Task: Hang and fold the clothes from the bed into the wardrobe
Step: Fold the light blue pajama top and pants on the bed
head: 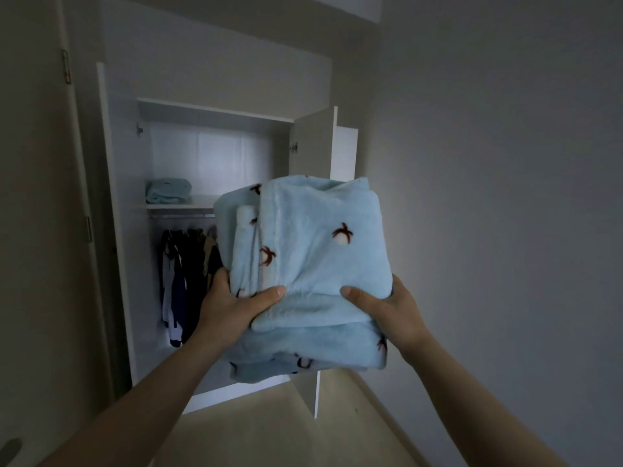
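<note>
Left hand (232, 303): raised in the near centre-left; thumb lies across the top of the folded fleece garment (310, 264), remaining fingers curl out of sight behind and under its left edge. Closed on the fabric.
Right hand (387, 306): raised in the near centre-right; thumb presses on the top face of the same garment, remaining fingers wrap under its right edge. Closed on the fabric.
Folded fleece garment: light blue, with small dark brown motifs and one pale spot; folded into a thick stack of several layers, held between both hands in mid-air, in front of the open wardrobe (118, 230). Lower layers hang slightly below the hands.
Floor (286, 429): pale, visible below the garment, near the wardrobe base.
Wardrobe: white, doors open; right door (315, 146) stands edge-on behind the garment.
Hanging rail (182, 215): far left, just under the shelf; carries hanging clothes (182, 281) in dark, navy and white tones, packed side by side.
Shelf (178, 204): above the rail; a second folded light-blue item (167, 189) rests on its left end.
Wall (505, 163): plain grey, occupying the right side of the scene.
</note>
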